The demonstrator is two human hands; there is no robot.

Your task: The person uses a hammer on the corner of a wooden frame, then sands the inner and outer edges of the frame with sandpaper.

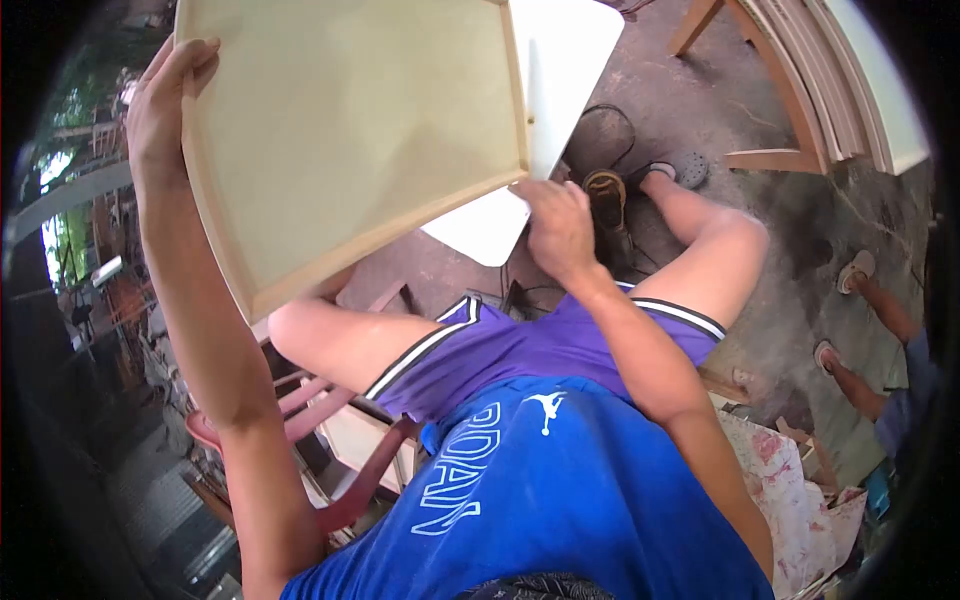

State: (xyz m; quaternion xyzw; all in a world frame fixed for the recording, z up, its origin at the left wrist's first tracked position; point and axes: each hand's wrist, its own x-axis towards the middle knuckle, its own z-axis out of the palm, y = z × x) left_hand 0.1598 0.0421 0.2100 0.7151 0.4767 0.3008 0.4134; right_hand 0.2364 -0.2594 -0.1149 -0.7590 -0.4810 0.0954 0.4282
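Gripping the framed panel [350,130], left hand [160,100] raised, right hand [560,225] low.

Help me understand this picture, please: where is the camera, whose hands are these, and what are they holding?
There is no machine here. A single camera sits on a person's head and looks down along their own body, so the blue shirt and purple shorts belong to the wearer, who sits on a reddish chair. Their left hand grips the far edge of a framed wooden panel, held tilted above the lap. Their right hand is closed at the panel's lower corner. A white board shows behind the panel. At the right edge, on the bare floor, are another person's feet in sandals, and wooden frames lean at the top right.
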